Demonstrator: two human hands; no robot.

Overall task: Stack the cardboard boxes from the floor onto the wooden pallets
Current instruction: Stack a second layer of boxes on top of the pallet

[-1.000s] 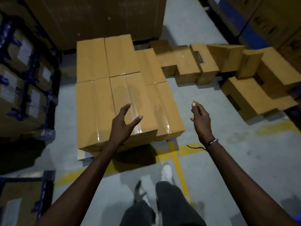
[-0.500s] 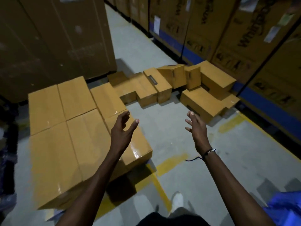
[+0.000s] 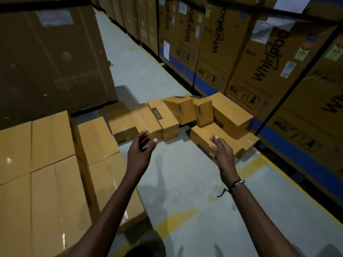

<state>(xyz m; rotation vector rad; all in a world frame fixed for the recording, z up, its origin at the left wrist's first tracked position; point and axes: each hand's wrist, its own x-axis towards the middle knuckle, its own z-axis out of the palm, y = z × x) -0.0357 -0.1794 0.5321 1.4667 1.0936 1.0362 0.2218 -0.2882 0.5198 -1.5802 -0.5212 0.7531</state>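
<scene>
On the floor, labelled box (image 3: 163, 119) points away lengthwise.

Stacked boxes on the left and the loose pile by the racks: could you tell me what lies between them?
In the head view, bare grey floor separates the stacked boxes from the loose pile; both open hands hover above it.

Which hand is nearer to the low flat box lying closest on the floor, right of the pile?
Right. The right hand hovers open in front of the low flat box, overlapping its near edge in view. The left hand hangs open well off to its left.
</scene>
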